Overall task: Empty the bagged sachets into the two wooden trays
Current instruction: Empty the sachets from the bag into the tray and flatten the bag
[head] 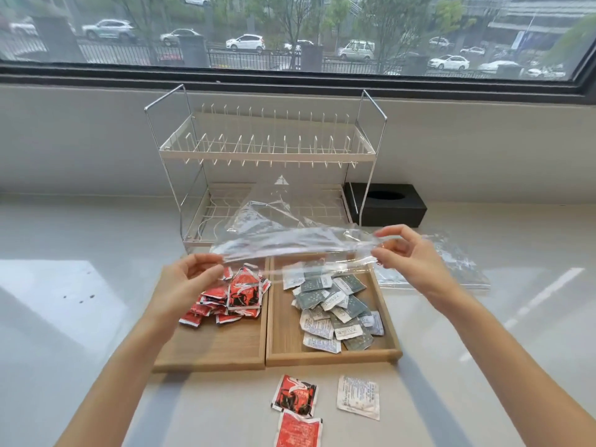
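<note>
Two wooden trays stand side by side on the counter. The left tray (213, 346) holds a heap of red sachets (232, 298); the right tray (283, 327) holds grey and white sachets (335, 311). Above both trays a clear plastic bag (290, 243) is stretched flat and looks empty. My left hand (187, 282) pinches its left end and my right hand (409, 256) pinches its right end. Two red sachets (295, 395) and one white sachet (358, 396) lie loose on the counter in front of the trays.
A white two-tier dish rack (267, 150) stands behind the trays against the wall. A black tissue box (387, 204) sits to its right. Another clear bag (451, 266) lies flat on the counter right of the trays.
</note>
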A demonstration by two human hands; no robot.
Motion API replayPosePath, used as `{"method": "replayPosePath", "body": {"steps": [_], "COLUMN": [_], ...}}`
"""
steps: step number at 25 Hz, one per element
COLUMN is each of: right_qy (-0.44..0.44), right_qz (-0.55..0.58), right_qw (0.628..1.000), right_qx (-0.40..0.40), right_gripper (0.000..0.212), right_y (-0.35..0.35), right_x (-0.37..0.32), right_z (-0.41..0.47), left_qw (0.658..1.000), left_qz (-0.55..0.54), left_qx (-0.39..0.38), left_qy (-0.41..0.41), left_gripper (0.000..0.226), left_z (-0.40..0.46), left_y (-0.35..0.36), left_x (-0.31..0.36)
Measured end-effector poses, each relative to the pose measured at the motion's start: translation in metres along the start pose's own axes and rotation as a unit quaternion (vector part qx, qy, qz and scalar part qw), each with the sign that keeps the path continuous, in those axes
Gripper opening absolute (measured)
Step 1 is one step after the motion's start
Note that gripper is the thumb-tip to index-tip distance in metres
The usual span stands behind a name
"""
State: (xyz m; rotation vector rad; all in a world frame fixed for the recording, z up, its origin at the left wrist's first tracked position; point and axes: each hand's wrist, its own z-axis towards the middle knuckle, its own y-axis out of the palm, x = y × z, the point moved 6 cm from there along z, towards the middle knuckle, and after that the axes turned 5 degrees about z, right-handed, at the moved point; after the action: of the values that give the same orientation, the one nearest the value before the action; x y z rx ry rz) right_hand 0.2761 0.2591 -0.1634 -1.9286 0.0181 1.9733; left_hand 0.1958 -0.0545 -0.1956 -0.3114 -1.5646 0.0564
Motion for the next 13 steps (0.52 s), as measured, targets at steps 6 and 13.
{"method": "replayPosePath", "body": {"steps": [6,13], "right_qy": [0.177,0.251], "right_qz": [-0.016,-0.036], "right_qw": [0.983,0.963], "right_qx": [-0.043,-0.090], "right_gripper": [0.037,0.036], "right_y": [0.027,0.036], "right_x": [0.108,0.128], "right_z": [-0.024,-0.029], "left_qw": [0.984,0.970], "left_qz": [0.080,0.097], "left_qx": [-0.055,-0.105], "left_qy": [-0.150,-0.198], "left_gripper": [0.015,0.041], "left_z": [-0.021,-0.028], "left_y": [0.017,0.018], "left_x": [-0.100,-0.115]}}
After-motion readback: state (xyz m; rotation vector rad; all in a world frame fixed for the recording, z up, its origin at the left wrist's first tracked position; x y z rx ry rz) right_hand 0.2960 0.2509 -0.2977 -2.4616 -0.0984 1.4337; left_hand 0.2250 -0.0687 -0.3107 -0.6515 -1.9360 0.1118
